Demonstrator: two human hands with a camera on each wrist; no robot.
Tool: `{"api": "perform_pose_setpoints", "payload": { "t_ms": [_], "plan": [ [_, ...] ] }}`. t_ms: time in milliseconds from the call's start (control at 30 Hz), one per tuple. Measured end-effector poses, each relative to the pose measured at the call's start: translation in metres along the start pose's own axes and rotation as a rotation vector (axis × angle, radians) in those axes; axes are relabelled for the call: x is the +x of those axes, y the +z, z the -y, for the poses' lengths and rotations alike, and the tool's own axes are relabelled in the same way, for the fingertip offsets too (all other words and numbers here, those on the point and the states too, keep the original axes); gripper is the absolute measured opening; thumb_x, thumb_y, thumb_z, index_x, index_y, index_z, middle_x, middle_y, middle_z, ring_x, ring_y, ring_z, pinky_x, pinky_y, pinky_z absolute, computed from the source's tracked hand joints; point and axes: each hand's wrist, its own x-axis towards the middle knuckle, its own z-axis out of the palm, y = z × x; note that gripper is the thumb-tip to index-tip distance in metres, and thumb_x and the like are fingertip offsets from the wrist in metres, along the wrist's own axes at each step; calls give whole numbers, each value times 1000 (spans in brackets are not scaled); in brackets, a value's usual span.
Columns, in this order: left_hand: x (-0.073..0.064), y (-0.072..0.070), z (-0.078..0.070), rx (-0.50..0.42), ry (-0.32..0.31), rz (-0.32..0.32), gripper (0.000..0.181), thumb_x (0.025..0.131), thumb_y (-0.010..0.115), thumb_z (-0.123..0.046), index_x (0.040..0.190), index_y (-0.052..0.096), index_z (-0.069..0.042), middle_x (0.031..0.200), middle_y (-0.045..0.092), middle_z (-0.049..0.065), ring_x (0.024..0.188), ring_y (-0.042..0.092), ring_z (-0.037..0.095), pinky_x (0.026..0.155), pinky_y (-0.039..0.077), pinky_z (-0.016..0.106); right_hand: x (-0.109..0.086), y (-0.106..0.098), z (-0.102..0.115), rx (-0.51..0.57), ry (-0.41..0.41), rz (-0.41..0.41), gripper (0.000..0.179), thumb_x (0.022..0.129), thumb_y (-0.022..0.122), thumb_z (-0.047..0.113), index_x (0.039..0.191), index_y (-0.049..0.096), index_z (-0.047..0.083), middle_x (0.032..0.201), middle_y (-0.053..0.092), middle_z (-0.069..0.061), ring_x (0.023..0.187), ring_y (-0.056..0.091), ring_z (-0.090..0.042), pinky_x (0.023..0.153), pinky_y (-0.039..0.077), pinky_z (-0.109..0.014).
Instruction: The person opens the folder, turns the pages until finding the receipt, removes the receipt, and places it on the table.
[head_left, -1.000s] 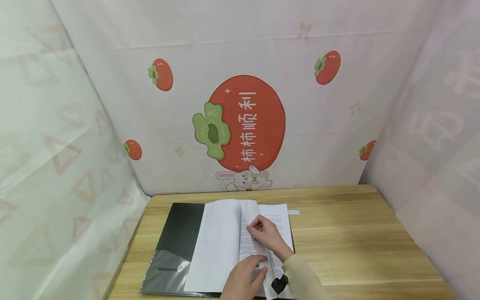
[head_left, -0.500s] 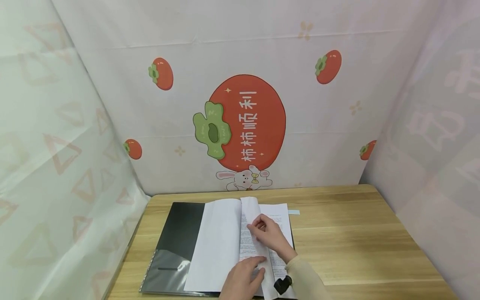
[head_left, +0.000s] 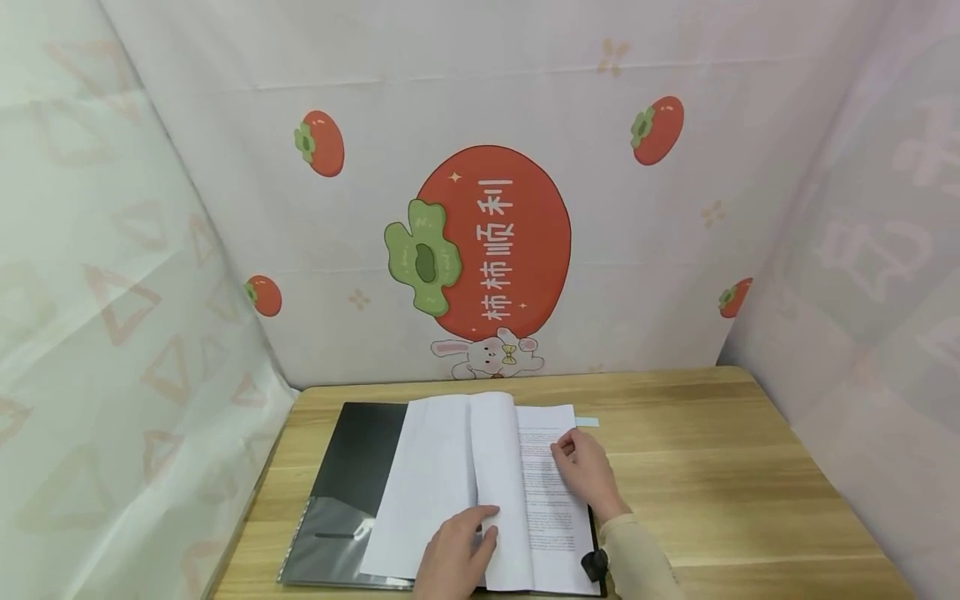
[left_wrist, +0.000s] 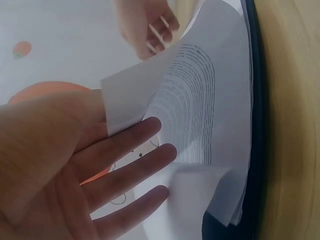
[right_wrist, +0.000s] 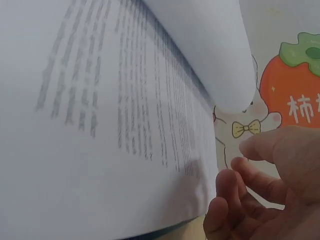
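Observation:
A stack of printed pages [head_left: 549,500] lies spread in a black folder [head_left: 367,450] on the wooden table. One page [head_left: 501,467] stands curved up at the middle, its blank side showing. My left hand [head_left: 456,550] is at the near end of that curved page, index finger and thumb against it. In the left wrist view, three fingers [left_wrist: 167,150] stretch straight in front of the paper, while the thumb tip is hidden behind a page corner. My right hand [head_left: 587,471] hovers over the right edge of the printed page, fingers loosely bent with nothing between them.
Blank sheets [head_left: 420,492] lie turned over on the left. A clear pocket [head_left: 330,537] covers the folder's lower left. A pale blue tab [head_left: 587,422] sticks out at the right. The wooden table [head_left: 697,475] extends rightward, with a printed cloth [head_left: 345,225] behind.
The curved page has swung left, uncovering more print on the right. My right hand has let go of it and moved right; my left hand has shifted slightly left.

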Motion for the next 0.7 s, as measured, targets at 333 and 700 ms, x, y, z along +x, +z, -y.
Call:
{"api": "perform_pose_setpoints", "payload": {
  "t_ms": [333,700],
  "plan": [
    [-2,-14,16,53,-31,-57,28,95,79,-25,120,77,-15,108,76,1,86,64,12,73,56,39,-3,-14,-15,-168,167,-25,41,104,62,25,131,57,-5,128,48,-28,85,58,-30,67,48,-41],
    [-11,-29,37,78,-87,-94,31,91,83,-20,121,77,-13,83,63,-10,73,49,6,62,45,31,-5,-16,-21,-26,216,50,55,105,60,26,142,53,-15,132,55,-32,116,59,-43,101,48,-59]
  ]
}}
